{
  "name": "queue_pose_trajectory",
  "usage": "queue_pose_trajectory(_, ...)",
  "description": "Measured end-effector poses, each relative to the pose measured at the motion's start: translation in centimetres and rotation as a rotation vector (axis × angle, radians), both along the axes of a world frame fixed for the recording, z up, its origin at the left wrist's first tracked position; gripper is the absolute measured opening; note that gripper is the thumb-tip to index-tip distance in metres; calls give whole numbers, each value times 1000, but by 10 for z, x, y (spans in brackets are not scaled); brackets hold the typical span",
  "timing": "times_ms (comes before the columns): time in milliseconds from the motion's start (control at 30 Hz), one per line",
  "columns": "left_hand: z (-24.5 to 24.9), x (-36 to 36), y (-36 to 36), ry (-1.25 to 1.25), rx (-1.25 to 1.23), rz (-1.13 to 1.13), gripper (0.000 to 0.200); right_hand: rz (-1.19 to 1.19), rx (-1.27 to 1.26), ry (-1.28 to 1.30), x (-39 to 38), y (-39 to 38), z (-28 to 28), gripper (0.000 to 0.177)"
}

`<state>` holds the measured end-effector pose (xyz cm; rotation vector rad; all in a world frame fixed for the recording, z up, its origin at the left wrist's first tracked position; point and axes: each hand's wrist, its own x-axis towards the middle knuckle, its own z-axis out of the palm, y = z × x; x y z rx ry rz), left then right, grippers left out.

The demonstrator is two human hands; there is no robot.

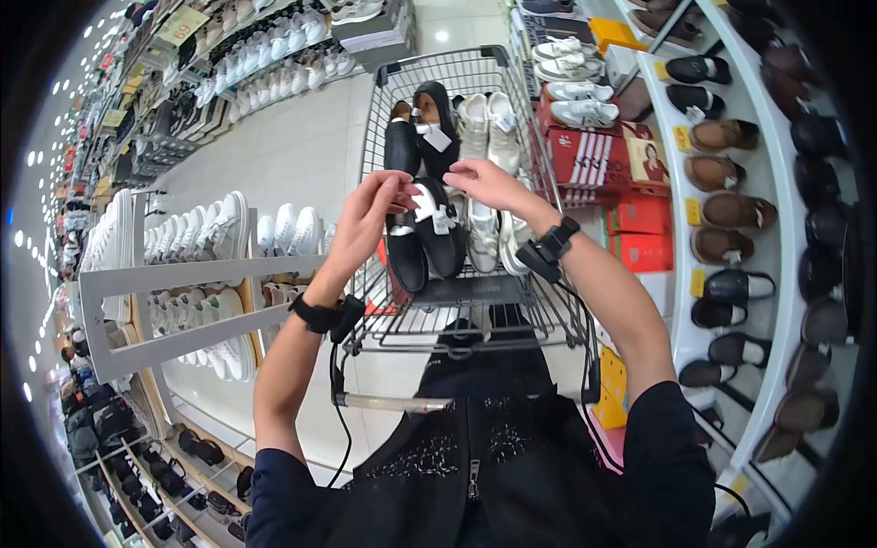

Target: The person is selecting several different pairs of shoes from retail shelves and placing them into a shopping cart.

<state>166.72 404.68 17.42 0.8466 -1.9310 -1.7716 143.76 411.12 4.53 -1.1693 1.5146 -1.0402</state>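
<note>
Both hands are over a metal shopping cart (477, 292) loaded with shoes. My left hand (376, 205) is above the cart's left side, fingers loosely bent and apart, beside a black slip-on shoe (445, 248) with a white inside and a white tag. My right hand (498, 187) hovers over the middle, palm down, its fingers loosely stretched towards the same shoe. Nothing shows in either hand. Another black shoe (407, 260) lies to the left. Farther forward are a black shoe with brown lining (433, 102) and a pair of off-white shoes (474, 132).
White sneakers (219, 224) line a rack at the left, with a pale metal frame (210, 274) jutting towards the cart. Brown and black shoes (722, 173) fill a white shelf at the right. Red shoeboxes (639, 215) are stacked beside the cart. A tiled aisle (301, 137) runs ahead on the left.
</note>
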Motion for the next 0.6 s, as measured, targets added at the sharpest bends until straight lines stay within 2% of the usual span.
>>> queue_pose_trajectory(67, 27, 14, 27, 43, -10, -36, 30, 10, -14, -204, 5, 50, 61, 50)
queue_pose_trajectory(100, 39, 20, 42, 75, -40, -69, 29, -12, -31, -193, 8, 75, 83, 43)
queue_pose_trajectory(200, 61, 47, 80, 78, -82, -132, 26, -158, -149, -168, 23, 154, 123, 38)
queue_pose_trajectory(233, 63, 59, 98, 69, -32, -213, 25, -309, -166, -142, 38, 206, 144, 37)
queue_pose_trajectory(300, 63, 73, 112, 90, -22, -227, 25, -422, -178, -176, 56, 244, 151, 35)
queue_pose_trajectory(333, 60, 81, 124, 100, -9, -329, 25, -555, -193, -165, 86, 288, 156, 34)
queue_pose_trajectory(400, 56, 100, 140, 94, -60, -377, 24, -616, -195, -133, 121, 327, 158, 34)
queue_pose_trajectory(467, 57, 113, 172, 47, -25, -498, 25, -774, -185, -96, 180, 391, 160, 34)
queue_pose_trajectory(600, 55, 115, 202, 41, 0, -645, 26, -925, -139, -121, 236, 455, 156, 32)
